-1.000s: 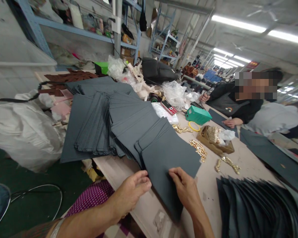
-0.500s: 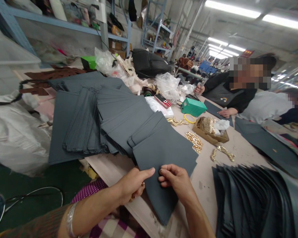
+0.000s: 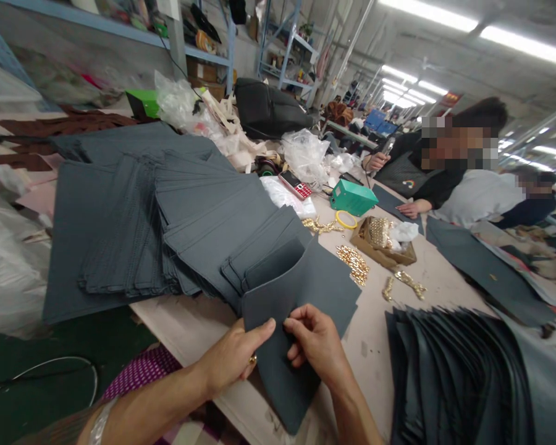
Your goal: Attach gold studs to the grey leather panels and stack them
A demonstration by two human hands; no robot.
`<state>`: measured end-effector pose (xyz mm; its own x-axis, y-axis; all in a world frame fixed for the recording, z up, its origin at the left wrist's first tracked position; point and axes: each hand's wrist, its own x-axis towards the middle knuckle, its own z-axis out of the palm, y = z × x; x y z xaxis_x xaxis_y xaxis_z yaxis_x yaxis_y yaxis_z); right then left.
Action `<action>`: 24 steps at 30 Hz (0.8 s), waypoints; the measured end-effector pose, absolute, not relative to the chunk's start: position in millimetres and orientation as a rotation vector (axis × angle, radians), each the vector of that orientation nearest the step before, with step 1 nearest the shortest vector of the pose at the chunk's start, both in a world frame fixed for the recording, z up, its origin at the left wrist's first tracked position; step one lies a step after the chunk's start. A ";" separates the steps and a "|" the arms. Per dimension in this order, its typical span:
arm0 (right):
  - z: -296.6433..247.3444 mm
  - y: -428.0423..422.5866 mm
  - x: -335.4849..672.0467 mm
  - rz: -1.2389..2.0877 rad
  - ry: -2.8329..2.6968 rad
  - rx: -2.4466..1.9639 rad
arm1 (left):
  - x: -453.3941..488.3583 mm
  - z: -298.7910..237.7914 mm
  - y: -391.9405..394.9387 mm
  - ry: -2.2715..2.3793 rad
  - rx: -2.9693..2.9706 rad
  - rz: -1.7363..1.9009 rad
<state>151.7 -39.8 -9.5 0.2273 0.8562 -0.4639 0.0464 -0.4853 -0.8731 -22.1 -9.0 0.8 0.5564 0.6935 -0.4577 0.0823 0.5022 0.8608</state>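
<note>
A dark grey leather-like panel (image 3: 285, 386) is held over the front edge of the table, its upper left side curling up. My left hand (image 3: 234, 358) is closed on the panel's left edge, thumb on top and fingers underneath. On the panel's face, my right hand (image 3: 312, 343) is closed in a pinch beside a small dark spot. Whatever sits between those fingertips is too small to make out. Behind and left lies a fanned stack of similar grey panels (image 3: 213, 216).
Gold metal pieces (image 3: 353, 264) lie beyond the panel, near a cardboard box (image 3: 384, 247) with gold chain, yellow tape (image 3: 346, 219) and a green box (image 3: 353, 198). More dark panels (image 3: 458, 377) stand at right. Across the table, a co-worker's hand (image 3: 413, 209) rests on another panel.
The panel's upper left part has lifted and curled up off the pieces beneath. Both hands keep their places on it. The view has shifted slightly, moving the scene left.
</note>
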 end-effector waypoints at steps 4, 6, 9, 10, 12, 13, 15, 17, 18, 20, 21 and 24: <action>-8.9 -41.0 149.5 1.071 -1.096 -1.842 | -33.0 21.2 -5.3 0.801 1.441 0.571; -14.6 -41.8 150.9 0.844 -1.277 -1.829 | -38.0 26.0 -5.2 0.762 1.739 0.515; -26.2 -43.8 163.0 0.625 -1.362 -1.880 | -37.6 20.4 -10.4 0.812 2.281 0.186; -28.5 -44.6 170.8 0.589 -1.345 -1.921 | -35.3 15.7 -13.3 0.842 2.397 0.051; -27.3 -45.2 192.4 0.532 -1.330 -1.992 | -28.9 4.3 -19.0 0.863 2.569 -0.175; -23.6 -44.4 205.9 0.498 -1.337 -2.041 | -25.6 -1.4 -21.5 0.858 2.633 -0.245; -12.1 -39.6 235.7 0.409 -1.349 -2.181 | -20.5 -10.8 -24.8 0.861 2.721 -0.319; 0.0 -30.4 264.7 0.290 -1.330 -2.359 | -17.7 -15.9 -26.1 0.876 2.754 -0.341; 4.6 -24.6 277.4 0.228 -1.308 -2.448 | -17.1 -16.8 -26.2 0.884 2.756 -0.348; 8.7 -12.4 296.6 0.139 -1.271 -2.588 | -16.9 -16.5 -25.9 0.886 2.750 -0.361; 8.6 -6.8 303.0 0.116 -1.267 -2.647 | -17.1 -15.8 -25.7 0.882 2.740 -0.366; 4.0 5.8 311.3 0.120 -1.296 -2.779 | -18.2 -15.0 -25.6 0.863 2.706 -0.362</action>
<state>311.3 5.8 4.0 0.6405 0.7669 -0.0402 0.7612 -0.6409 -0.0990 -18.2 -25.6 -15.0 0.7906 0.5239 -0.3171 0.5934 -0.7832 0.1855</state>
